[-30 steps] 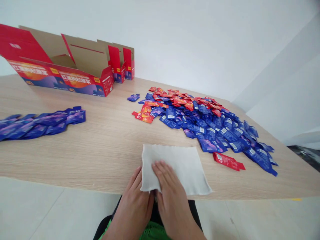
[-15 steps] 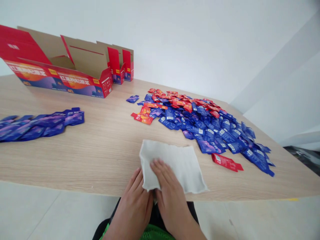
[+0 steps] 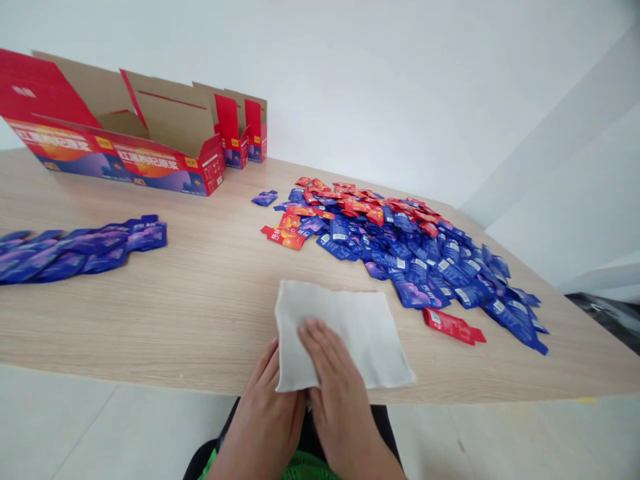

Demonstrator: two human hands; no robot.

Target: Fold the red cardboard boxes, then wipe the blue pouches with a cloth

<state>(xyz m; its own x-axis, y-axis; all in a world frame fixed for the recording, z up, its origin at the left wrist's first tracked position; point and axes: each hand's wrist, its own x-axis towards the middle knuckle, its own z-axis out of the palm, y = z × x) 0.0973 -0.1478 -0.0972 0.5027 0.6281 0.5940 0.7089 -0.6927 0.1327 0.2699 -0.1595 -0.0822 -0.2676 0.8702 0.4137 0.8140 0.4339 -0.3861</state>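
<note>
A grey-white cloth lies fairly flat by the near edge of the table. My right hand rests on it, palm down, with its fingers stretched out over the fabric. My left hand is on the left, its fingers extended along the table by the cloth's left edge; the cloth covers part of them. Both thumbs come close together at the table's edge. Nearest to the cloth on the right is a single red pouch.
A big heap of blue and red pouches spreads over the right side. Overlapping blue pouches form a row on the left. An open red carton stands behind them, with two smaller cartons beside it near the wall.
The cloth's left side has shifted slightly left and its lower left corner lies flatter. My hands have barely moved; the pouches and cartons stay where they were.
</note>
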